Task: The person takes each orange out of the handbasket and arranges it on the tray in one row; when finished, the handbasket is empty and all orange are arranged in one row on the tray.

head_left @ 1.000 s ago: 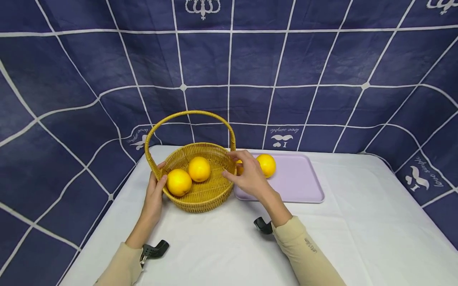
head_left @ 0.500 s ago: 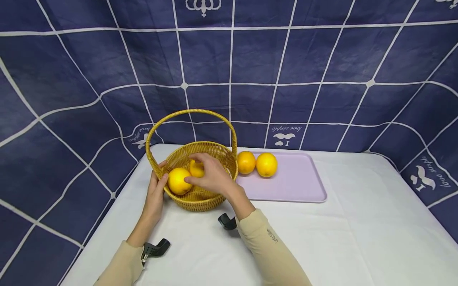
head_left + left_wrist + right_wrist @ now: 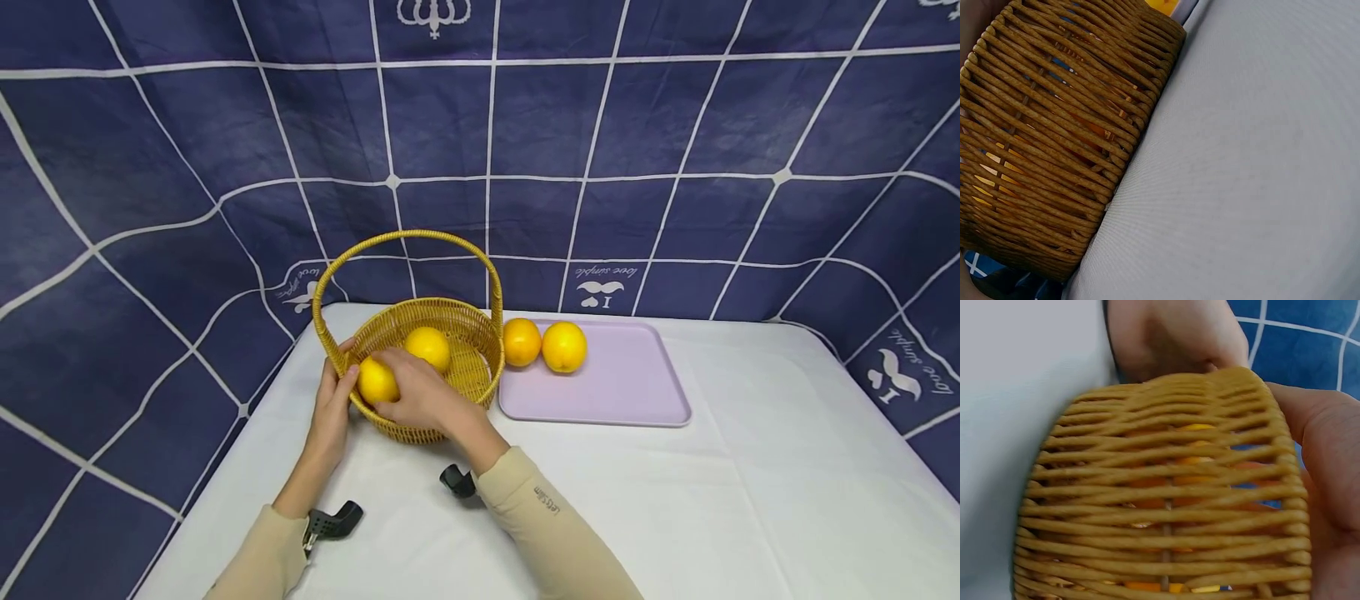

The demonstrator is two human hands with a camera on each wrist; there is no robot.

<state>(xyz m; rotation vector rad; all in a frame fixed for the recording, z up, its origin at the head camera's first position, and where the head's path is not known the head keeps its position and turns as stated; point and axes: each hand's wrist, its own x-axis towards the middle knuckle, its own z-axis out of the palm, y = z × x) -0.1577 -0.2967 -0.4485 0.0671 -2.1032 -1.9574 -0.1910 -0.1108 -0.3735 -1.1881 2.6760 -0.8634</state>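
A yellow wicker basket [image 3: 480, 392] with a tall hoop handle stands at the left of the table. Its left side is gripped by my left hand [image 3: 328, 421], thumb near the rim at the base of the handle. Inside the basket, my right hand [image 3: 420, 392] curls its fingers round the left orange [image 3: 377, 382], partly covering it. A second orange [image 3: 428, 348] lies just behind that hand. In both wrist views the wicker wall [image 3: 1054, 137] fills much of the picture, and the oranges show only through its gaps.
Right of the basket lies a lilac tray [image 3: 622, 383] bearing two oranges, one at its left edge [image 3: 521, 342] and another beside it [image 3: 565, 347]. A white cloth [image 3: 787, 450] covers the table. Behind hangs a navy curtain [image 3: 547, 125] with white lines.
My right hand has moved left from the basket's right rim, over its middle, to the left orange, and its fingers have closed round it. The left hand keeps its hold on the basket.
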